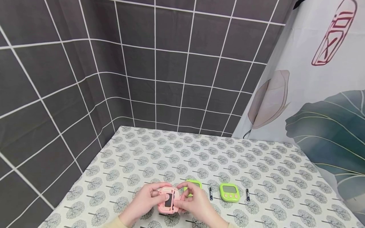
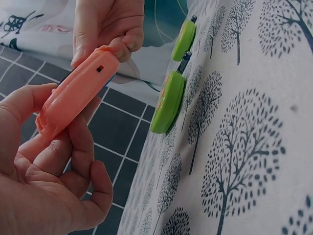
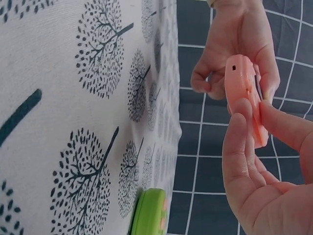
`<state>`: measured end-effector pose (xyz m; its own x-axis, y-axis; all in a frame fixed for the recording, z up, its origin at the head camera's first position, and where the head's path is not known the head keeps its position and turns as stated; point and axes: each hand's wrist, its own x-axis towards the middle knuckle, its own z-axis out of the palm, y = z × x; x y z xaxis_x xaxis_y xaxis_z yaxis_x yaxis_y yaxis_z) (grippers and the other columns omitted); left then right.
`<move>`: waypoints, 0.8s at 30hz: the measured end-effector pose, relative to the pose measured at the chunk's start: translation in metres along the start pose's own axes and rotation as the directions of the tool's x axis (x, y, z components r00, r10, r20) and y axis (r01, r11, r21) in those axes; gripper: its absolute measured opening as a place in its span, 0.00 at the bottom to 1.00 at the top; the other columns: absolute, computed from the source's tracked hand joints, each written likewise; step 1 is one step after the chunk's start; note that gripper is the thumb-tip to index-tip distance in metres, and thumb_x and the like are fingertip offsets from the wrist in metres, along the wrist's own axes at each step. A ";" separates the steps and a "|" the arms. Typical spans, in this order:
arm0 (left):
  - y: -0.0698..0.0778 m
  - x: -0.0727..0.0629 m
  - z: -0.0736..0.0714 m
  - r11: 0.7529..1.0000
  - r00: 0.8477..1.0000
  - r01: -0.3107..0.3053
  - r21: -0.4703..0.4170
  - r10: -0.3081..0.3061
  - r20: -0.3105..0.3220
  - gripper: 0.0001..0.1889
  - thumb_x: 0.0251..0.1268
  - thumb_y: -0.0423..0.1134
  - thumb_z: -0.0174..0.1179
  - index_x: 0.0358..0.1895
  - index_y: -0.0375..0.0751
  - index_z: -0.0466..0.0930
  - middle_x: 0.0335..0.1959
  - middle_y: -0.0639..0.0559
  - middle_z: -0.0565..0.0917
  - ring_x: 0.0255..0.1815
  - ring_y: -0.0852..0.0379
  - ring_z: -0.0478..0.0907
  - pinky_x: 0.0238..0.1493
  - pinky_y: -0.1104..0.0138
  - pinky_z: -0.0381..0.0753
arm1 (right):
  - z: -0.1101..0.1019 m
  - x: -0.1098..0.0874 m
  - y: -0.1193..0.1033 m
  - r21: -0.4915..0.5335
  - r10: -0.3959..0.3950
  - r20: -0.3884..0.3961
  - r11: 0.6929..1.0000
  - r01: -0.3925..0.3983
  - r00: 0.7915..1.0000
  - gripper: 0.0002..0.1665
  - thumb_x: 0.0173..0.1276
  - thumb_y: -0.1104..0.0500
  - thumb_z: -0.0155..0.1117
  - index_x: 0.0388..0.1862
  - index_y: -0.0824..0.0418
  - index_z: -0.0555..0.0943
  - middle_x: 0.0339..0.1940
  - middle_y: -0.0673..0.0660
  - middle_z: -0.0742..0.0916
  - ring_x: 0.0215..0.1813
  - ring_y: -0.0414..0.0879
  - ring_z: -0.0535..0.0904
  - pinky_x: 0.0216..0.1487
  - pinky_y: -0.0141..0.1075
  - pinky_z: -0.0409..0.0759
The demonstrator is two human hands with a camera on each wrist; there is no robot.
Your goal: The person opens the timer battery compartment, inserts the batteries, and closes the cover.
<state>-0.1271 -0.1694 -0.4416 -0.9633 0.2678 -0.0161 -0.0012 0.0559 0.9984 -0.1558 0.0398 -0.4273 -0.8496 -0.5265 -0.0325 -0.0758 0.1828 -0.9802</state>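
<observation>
Both hands hold a pink digital timer (image 1: 165, 208) above the table, its back with a dark rectangular panel facing up in the head view. My left hand (image 1: 148, 199) grips its left side, thumb on the back and fingers underneath. On the opposite side, my right hand (image 1: 196, 202) pinches the edge between thumb and fingers. The left wrist view shows the timer's rounded pink side (image 2: 80, 95) with a small dark slot. A green timer (image 1: 196, 182) lies just beyond the right hand, which partly covers it.
Another green timer (image 1: 229, 192), with a grey screen and three pinkish buttons, lies to the right. Small dark narrow pieces lie beside the green timers, one between them (image 1: 210, 193) and one farther right (image 1: 247, 194). A tree-patterned cloth (image 1: 176, 152) covers the table; dark gridded curtain (image 1: 171, 66) hangs behind.
</observation>
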 end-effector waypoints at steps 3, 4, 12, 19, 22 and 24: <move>0.000 0.000 0.001 1.000 1.000 -0.001 -0.010 0.001 0.008 0.24 0.62 0.34 0.61 0.60 0.28 0.72 0.39 0.37 0.86 0.38 0.56 0.84 0.40 0.69 0.82 | 0.000 0.000 -0.001 -0.002 0.014 -0.003 1.000 -0.014 1.000 0.27 0.52 0.64 0.74 0.49 0.66 0.74 0.27 0.55 0.79 0.23 0.48 0.82 0.26 0.41 0.84; 0.001 -0.001 0.002 1.000 1.000 -0.001 -0.012 0.001 0.005 0.23 0.62 0.34 0.61 0.60 0.28 0.72 0.39 0.37 0.86 0.37 0.56 0.84 0.39 0.69 0.82 | 0.000 0.000 -0.001 0.002 0.015 -0.001 1.000 -0.015 1.000 0.26 0.52 0.64 0.74 0.49 0.67 0.74 0.27 0.55 0.79 0.23 0.48 0.82 0.27 0.41 0.84; 0.003 -0.003 0.005 1.000 1.000 -0.003 -0.015 0.003 0.023 0.24 0.60 0.33 0.61 0.60 0.28 0.71 0.39 0.37 0.86 0.38 0.56 0.84 0.39 0.68 0.83 | -0.004 0.000 0.000 -0.016 0.051 0.023 0.999 -0.051 0.998 0.20 0.52 0.63 0.74 0.42 0.68 0.77 0.25 0.55 0.83 0.23 0.46 0.82 0.26 0.37 0.83; 0.001 -0.003 0.005 0.999 0.996 -0.037 -0.030 0.039 0.080 0.23 0.61 0.32 0.60 0.59 0.27 0.71 0.40 0.37 0.85 0.38 0.57 0.84 0.39 0.68 0.83 | -0.007 -0.001 0.000 0.009 0.068 0.061 0.998 -0.069 0.996 0.18 0.52 0.65 0.73 0.38 0.67 0.75 0.22 0.56 0.85 0.22 0.44 0.80 0.27 0.40 0.83; -0.001 -0.001 0.005 0.997 0.993 -0.050 -0.051 0.055 0.106 0.23 0.62 0.31 0.60 0.59 0.26 0.71 0.41 0.36 0.85 0.39 0.58 0.84 0.40 0.69 0.83 | -0.007 -0.001 0.001 0.027 0.072 0.069 0.997 -0.074 0.995 0.18 0.52 0.67 0.73 0.38 0.67 0.75 0.23 0.57 0.85 0.22 0.44 0.80 0.27 0.40 0.83; -0.002 0.000 0.005 0.996 0.990 -0.063 -0.065 0.071 0.121 0.22 0.62 0.31 0.59 0.59 0.26 0.71 0.41 0.35 0.85 0.40 0.59 0.84 0.40 0.69 0.83 | -0.008 -0.002 0.002 0.027 0.074 0.068 0.997 -0.076 0.995 0.18 0.52 0.66 0.73 0.38 0.67 0.75 0.23 0.56 0.85 0.22 0.44 0.80 0.27 0.39 0.83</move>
<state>-0.1253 -0.1649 -0.4441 -0.9213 0.3858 0.0482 0.0425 -0.0233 0.9988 -0.1585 0.0472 -0.4273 -0.8154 -0.5668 -0.1181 0.0029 0.2000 -0.9798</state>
